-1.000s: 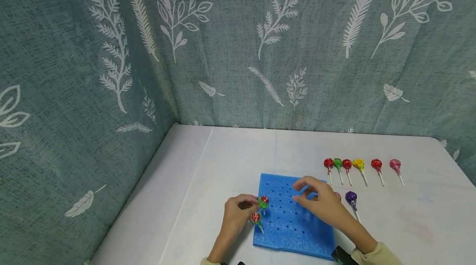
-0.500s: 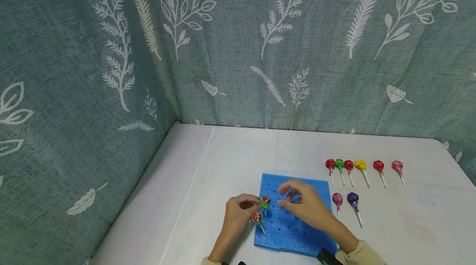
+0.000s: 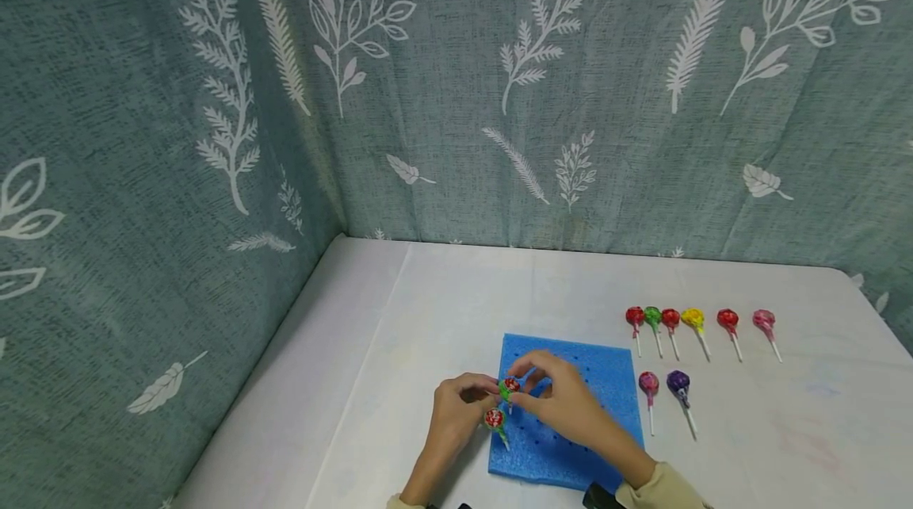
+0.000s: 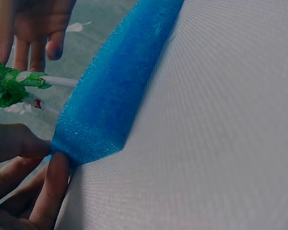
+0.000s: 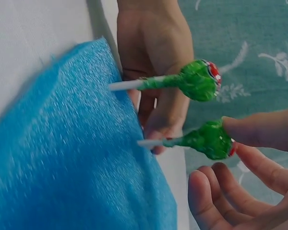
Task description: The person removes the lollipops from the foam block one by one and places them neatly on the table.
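A blue foam board [image 3: 609,378] with rows of holes lies on the white table. Two lollipops in green and red wrappers stand by their sticks in its left part: a nearer one [image 5: 199,80] and a farther one [image 5: 211,139]. My right hand [image 3: 559,398] pinches the farther lollipop's head between thumb and finger. My left hand [image 3: 456,410] is at the board's left edge. In the left wrist view its thumb and finger pinch the foam's corner [image 4: 91,129]. The left fingertips are partly hidden in the head view.
Right of the board lie a pink lollipop [image 3: 649,384] and a purple one [image 3: 679,384]. Farther back is a row of several red, green, yellow and pink lollipops [image 3: 693,320]. A leaf-patterned curtain [image 3: 442,97] hangs behind the table [image 3: 399,319].
My right hand has moved left across the board to the farther green lollipop, and its fingers have come together on the head. My left hand stays at the edge.
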